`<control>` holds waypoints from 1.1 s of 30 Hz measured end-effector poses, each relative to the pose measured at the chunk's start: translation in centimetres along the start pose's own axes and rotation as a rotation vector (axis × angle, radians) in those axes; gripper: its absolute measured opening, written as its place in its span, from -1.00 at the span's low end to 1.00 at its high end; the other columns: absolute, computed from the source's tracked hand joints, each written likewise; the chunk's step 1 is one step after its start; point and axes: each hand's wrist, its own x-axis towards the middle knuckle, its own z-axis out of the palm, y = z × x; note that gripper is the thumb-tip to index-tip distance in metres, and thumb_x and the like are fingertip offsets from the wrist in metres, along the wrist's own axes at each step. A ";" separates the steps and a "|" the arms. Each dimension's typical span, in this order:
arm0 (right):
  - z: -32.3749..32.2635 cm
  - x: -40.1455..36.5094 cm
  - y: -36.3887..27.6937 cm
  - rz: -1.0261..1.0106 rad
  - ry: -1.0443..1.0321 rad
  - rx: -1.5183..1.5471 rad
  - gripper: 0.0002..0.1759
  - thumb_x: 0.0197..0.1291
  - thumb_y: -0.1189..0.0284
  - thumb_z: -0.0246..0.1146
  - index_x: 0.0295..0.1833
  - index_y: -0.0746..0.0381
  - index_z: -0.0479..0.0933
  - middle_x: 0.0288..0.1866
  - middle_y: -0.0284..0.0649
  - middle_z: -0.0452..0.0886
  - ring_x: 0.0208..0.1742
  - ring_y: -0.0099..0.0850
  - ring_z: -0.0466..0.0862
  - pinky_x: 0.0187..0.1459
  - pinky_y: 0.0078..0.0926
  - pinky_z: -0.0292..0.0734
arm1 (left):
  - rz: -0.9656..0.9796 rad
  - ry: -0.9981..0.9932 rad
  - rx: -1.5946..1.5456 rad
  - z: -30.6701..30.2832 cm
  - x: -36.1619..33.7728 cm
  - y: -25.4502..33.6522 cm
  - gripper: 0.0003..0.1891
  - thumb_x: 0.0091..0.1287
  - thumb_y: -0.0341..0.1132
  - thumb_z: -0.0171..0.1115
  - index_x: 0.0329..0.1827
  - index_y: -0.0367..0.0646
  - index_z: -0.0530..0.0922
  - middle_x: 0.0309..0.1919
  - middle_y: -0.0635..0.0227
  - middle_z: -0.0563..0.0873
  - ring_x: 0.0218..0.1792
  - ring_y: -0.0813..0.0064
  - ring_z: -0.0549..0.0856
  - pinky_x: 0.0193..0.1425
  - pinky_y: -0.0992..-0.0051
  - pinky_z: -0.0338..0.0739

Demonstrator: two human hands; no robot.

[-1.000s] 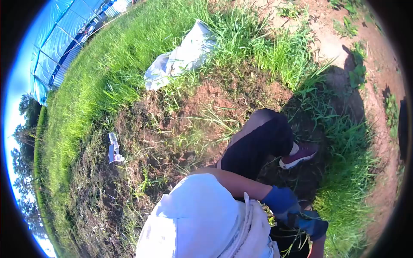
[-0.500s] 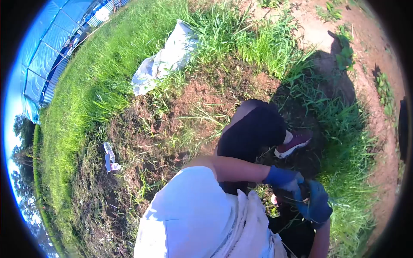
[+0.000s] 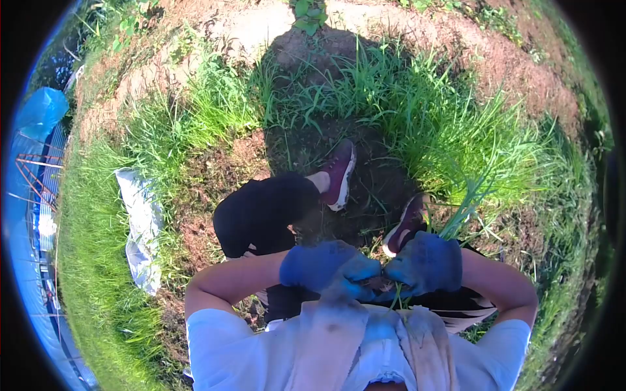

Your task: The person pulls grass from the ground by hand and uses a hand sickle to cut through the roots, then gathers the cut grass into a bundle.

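Note:
Both hands wear blue gloves and meet in front of the chest, above the lap. My left hand [image 3: 332,268] has its fingers curled inward, pressed towards the other hand. My right hand [image 3: 427,264] is closed too, with long green grass blades [image 3: 468,207] rising beside it and a few blades showing between the hands. A small dark clump [image 3: 381,284] shows between the fingertips; what it is cannot be made out. Which hand holds the grass is not clear.
Maroon shoes [image 3: 340,174] rest on dark soil [image 3: 372,163] in front. Tall grass [image 3: 450,143] grows ahead and to the right. A white sack [image 3: 141,225] lies on the left, with a blue-covered structure [image 3: 39,117] beyond it. Reddish soil [image 3: 515,72] stretches across the back.
The view has swung to the right, so the sack now appears further left and the hands nearer the middle. Long grass blades now show beside my right hand.

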 end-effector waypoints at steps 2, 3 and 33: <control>-0.3 -0.3 -0.2 0.028 -0.003 -0.005 -0.77 0.04 0.17 0.24 -0.28 0.03 0.41 -0.54 -0.28 0.52 -0.48 -0.25 0.61 -0.46 -0.26 0.41 | 0.008 -0.019 -0.021 0.6 0.2 -0.2 -0.76 0.26 -0.19 0.24 -0.11 -0.11 0.55 -0.44 0.13 0.60 -0.37 0.10 0.64 -0.30 0.21 0.46; -0.4 -0.5 -0.3 0.028 -0.021 -0.017 -0.77 0.07 0.17 0.23 -0.27 0.04 0.41 -0.54 -0.26 0.54 -0.48 -0.24 0.62 -0.47 -0.23 0.42 | -0.036 -0.009 0.011 1.2 0.3 -0.8 -0.76 0.24 -0.21 0.25 -0.11 -0.11 0.55 -0.41 0.15 0.60 -0.33 0.11 0.64 -0.28 0.23 0.47; 1.0 -4.2 -2.0 0.105 0.142 -0.208 -0.77 0.07 0.18 0.23 -0.40 0.11 0.52 -0.53 -0.30 0.63 -0.47 -0.26 0.67 -0.50 -0.26 0.49 | 0.151 -0.010 0.508 0.7 2.3 0.6 -0.73 -0.17 -0.37 0.41 -0.33 -0.01 0.66 -0.42 0.29 0.57 -0.55 0.34 0.61 -0.60 0.39 0.41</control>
